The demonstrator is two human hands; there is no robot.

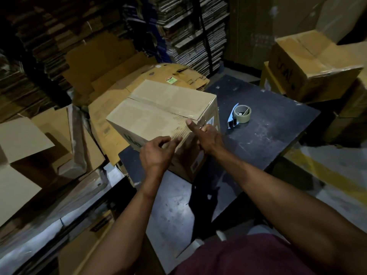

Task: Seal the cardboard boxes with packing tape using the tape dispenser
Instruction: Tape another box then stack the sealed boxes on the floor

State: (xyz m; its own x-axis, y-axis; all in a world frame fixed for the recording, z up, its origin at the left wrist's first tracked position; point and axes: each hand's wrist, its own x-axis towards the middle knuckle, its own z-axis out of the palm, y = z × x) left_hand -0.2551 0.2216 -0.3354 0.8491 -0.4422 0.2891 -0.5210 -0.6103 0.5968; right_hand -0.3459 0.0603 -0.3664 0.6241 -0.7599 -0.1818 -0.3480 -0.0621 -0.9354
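Observation:
A closed cardboard box [158, 114] stands on the dark table [268, 132], with clear tape along its top seam. My left hand [156, 153] sits at the box's near corner with its fingers loosely curled, fingertips touching the top edge. On the box's near right edge lies my right hand [206, 137], thumb stretched onto the top by the end of the seam, its fingers against the side face. The tape dispenser [239, 116], a roll of tan tape on a blue holder, lies on the table to the right of the box. Neither hand is on it.
Flattened cardboard [111, 76] is piled to the left and behind the table. Stacked sealed boxes [313, 64] stand at the right rear. Shelves of folded cartons [194, 32] fill the background. An open box flap [21, 135] lies at far left.

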